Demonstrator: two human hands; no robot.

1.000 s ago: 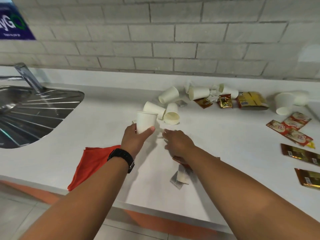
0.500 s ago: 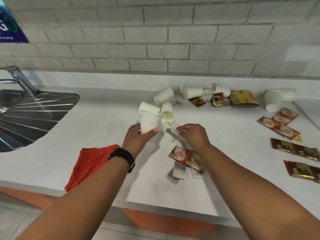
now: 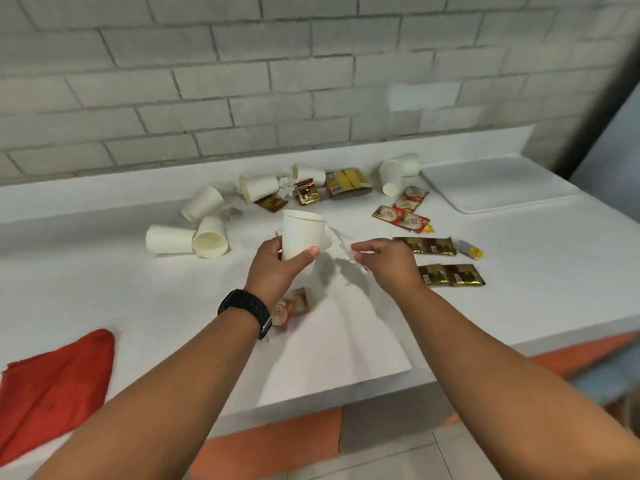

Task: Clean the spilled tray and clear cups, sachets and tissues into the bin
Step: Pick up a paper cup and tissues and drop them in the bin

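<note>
My left hand (image 3: 273,268) has its fingers (image 3: 310,252) wrapped closed around a white paper cup (image 3: 302,233), held upright above the white table (image 3: 104,282). My right hand (image 3: 386,263) pinches a crumpled white tissue (image 3: 341,242) between thumb and fingertips, just beside the cup; I can't tell whether the tissue touches it. A black watch (image 3: 246,311) sits on my left wrist.

Under my left wrist a red-and-white sachet (image 3: 292,308) lies flat on the table. To the left, three empty cups (image 3: 188,233) lie tipped on their sides, close together. Further back near the brick wall, more toppled cups (image 3: 261,187) lie mixed with tissue scraps, small brown-and-gold sachets (image 3: 306,192) and a yellow packet (image 3: 348,183). Two more cups (image 3: 394,173) lie at the back right, next to a strip of red-and-white sachets (image 3: 403,209). Gold sachet strips (image 3: 424,245) lie just right of my right hand.

The white tray (image 3: 498,183) rests flat at the far right corner of the table. A red cloth (image 3: 52,386) lies at the near left edge. The bin isn't anywhere I can see
</note>
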